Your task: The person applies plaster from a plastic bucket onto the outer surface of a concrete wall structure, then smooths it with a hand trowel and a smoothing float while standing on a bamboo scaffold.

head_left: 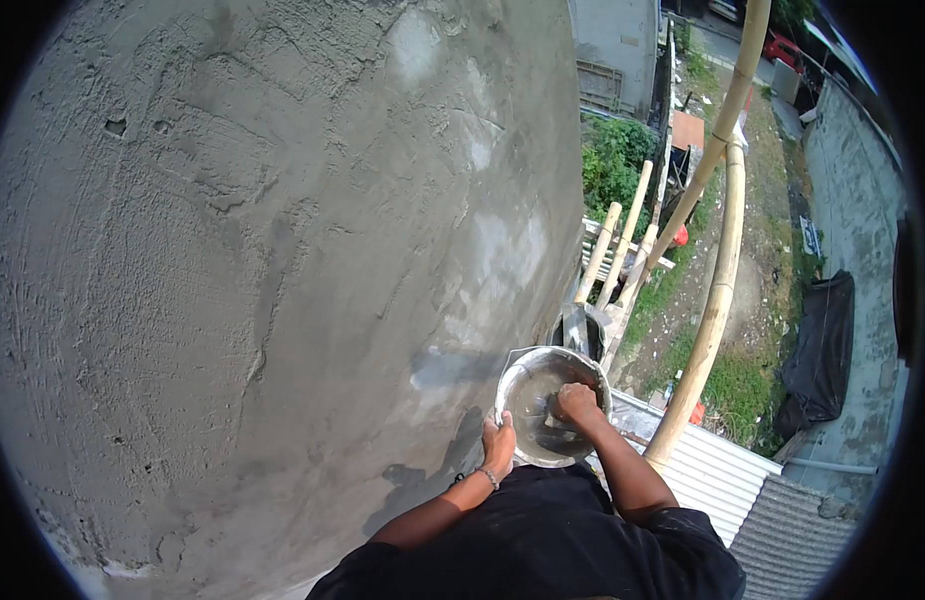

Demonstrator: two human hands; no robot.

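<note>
The person's left hand [498, 443] is clamped on the bucket [503, 395] at the left side of its rim, thumb up along the edge. The right hand [579, 400] is reaching down inside, near the right rim, clenched around what looks like a small tool [556, 421]; its shape is mostly hidden. The bucket is close in front of the dark shirt [542, 540], pale smears round its rim and its wire handle [517, 353] resting up at the far left. I can't see what bears its weight.

Just beyond the far rim is a second container [596, 320], partly hidden, with a flat grey piece [574, 328] standing in it. Rough grey plaster covers the big wall [232, 250] on the left, patchy and paler near the bucket. Over to the right, a long bamboo pole [717, 290] slants past, with a white corrugated roof [717, 465] below and grassy ground [747, 300] farther off.
</note>
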